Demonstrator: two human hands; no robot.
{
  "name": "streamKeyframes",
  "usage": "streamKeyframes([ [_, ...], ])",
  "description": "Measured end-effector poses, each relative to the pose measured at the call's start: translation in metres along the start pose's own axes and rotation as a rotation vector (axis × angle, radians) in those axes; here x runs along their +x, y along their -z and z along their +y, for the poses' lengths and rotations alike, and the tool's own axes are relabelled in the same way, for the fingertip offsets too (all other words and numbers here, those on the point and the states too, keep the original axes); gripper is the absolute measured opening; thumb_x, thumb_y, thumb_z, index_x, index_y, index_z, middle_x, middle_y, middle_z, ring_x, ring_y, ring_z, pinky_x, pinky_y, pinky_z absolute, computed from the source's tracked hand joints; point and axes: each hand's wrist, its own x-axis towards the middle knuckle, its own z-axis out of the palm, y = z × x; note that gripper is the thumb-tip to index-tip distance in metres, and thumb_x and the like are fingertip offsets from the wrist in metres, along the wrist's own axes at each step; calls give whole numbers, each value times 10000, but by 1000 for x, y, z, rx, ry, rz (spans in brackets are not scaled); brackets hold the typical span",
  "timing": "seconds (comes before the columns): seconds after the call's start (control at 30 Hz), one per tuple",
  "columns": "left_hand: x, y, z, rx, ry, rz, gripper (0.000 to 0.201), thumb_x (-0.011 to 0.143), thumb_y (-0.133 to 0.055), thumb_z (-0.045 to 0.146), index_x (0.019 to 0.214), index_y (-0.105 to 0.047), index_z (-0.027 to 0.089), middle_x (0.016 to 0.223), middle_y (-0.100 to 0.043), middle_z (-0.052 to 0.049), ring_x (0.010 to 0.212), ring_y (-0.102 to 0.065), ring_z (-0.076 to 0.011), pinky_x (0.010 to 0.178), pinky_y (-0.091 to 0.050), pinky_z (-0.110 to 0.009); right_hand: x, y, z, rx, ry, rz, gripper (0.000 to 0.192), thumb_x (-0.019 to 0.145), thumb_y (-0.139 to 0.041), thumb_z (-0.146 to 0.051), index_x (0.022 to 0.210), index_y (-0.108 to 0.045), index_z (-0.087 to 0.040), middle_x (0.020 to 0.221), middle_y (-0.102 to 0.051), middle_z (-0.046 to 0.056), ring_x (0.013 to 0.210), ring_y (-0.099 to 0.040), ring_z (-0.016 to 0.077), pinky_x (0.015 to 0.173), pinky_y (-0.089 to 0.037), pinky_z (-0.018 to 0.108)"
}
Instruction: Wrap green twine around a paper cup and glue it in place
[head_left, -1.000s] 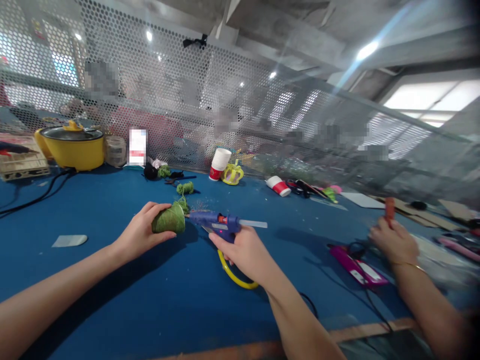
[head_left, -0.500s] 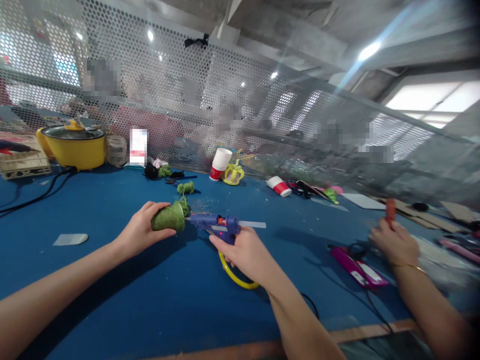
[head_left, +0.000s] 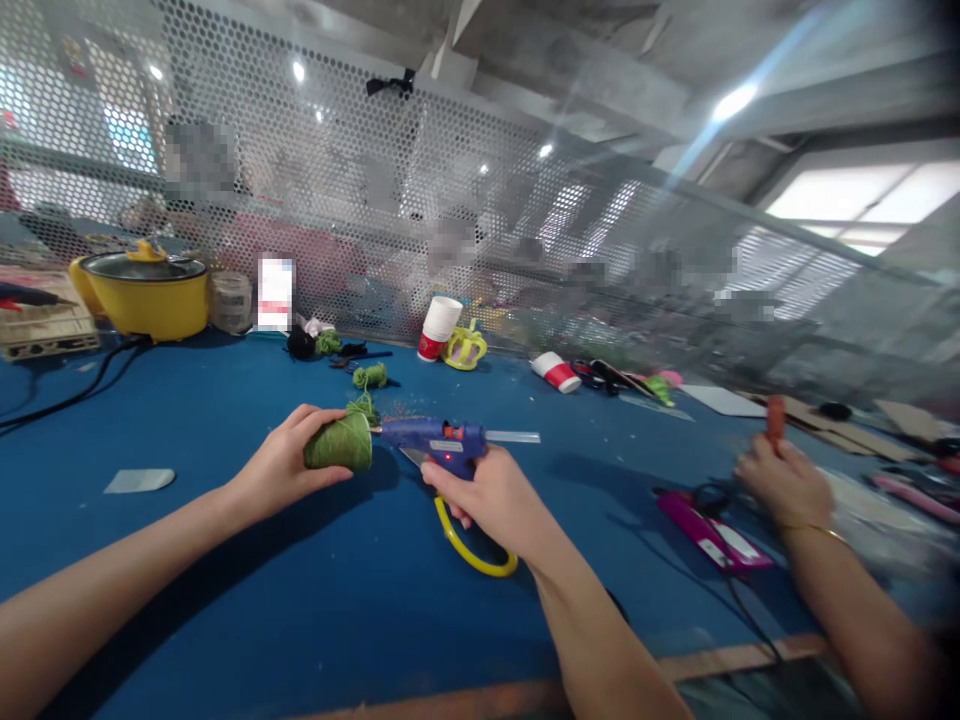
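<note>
1. While the yellow pot [head_left: 146, 296] stands far off to the left at the back of the blue desk [head_left: 225, 560], a small pale scrap [head_left: 139, 481] lies on the cloth well left of the left hand [head_left: 281, 468].
2. Left hand: its grip is clenched around a green yarn-wrapped cone [head_left: 339, 444], held on its side just above the desk, open end toward the right.
3. Loose green yarn [head_left: 365, 407] sits just behind the cone.
4. Touching or almost touching the cone's right end is the nozzle of a blue glue gun [head_left: 439, 440], with a clear glue stick poking out of its back.
5. Right hand [head_left: 491, 497]: its grip is wrapped around the gun's handle, and a yellow cord [head_left: 469, 545] loops below it.
6. Farther back stand a white paper cup [head_left: 438, 328] and a tipped cup [head_left: 556, 371].
7. Well to the right, another person's hand [head_left: 786, 485] holds a small orange thing above a pink tool [head_left: 712, 531].
</note>
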Motion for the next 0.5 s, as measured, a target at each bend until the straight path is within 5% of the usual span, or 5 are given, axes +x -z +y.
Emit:
streamKeyframes([
  [0.5,-3,-4,-4,150,-216,30,496,773,-572,343,1228,-402,244,1124,-458,-93,1043,-480,-256,891,-429,-409,4,-1,7,43,-18,8,149,735,-567,-274,792,-567,-136,419,-479,-55,352,-452,78,370,-403,178],
])
